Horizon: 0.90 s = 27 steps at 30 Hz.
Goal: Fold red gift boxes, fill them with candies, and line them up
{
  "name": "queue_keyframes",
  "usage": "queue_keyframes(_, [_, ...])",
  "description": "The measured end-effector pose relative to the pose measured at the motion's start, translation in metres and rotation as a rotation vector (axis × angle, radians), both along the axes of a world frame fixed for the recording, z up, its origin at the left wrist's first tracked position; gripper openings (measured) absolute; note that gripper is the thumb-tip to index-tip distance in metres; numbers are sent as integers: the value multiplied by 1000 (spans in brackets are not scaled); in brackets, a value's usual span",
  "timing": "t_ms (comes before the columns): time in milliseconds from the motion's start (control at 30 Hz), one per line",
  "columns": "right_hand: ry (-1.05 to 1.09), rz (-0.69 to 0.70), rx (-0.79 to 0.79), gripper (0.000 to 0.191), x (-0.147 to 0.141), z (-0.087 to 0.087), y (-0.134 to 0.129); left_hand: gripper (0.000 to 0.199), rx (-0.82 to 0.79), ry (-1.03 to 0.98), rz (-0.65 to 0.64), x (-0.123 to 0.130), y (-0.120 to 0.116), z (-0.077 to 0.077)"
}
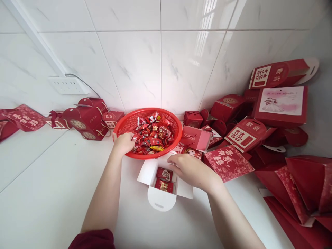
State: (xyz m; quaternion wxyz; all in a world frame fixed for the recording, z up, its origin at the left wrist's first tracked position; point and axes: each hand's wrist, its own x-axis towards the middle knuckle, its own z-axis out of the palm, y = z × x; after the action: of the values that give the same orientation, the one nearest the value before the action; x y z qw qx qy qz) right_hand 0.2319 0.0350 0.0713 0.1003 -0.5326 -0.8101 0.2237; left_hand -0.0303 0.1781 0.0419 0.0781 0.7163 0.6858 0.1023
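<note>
A red plastic basket [178, 133] holds many wrapped candies [153, 133], mostly red, with a yellow one near the front. Over its left rim reaches my left hand [125, 142], closed, its curled fingertips at the candies; what they grip is too small to make out. In front of the basket stands an open white-lined box [162, 200] with its flaps spread and two red packets [164, 180] inside. My right hand [185, 166] is over the box's back right corner, thumb and fingers apart, with nothing visible between them.
Many red gift boxes [241, 135] are piled at the right. More red boxes [89, 119] stand along the wall at the left, below a white power socket [67, 85]. A tiled wall [137, 65] rises behind the white table [64, 193].
</note>
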Motion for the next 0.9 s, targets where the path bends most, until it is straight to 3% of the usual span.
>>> queue_keyframes(400, [44, -36, -2, 28, 2, 4, -3, 27, -28, -409, -225, -5, -13, 10])
queue_keyframes(533, [323, -113, -50, 32, 3, 4, 2, 37, -15, -515, -353, 16, -37, 28])
queue_keyframes(633, [743, -220, -123, 46, 1, 0, 12, 29, 193, -478, -532, 37, -64, 41])
queue_keyframes(733, [1058, -164, -221, 50, -2, -2, 18, 23, 526, -329, -787, 54, -88, 46])
queue_keyframes(800, [1154, -60, -283, 47, -2, -1, 17, 25, 709, -223, -879, 61, -100, 47])
queue_keyframes(900, [1180, 43, -304, 47, 0, 2, 11, 24, 865, -115, -912, 64, -111, 49])
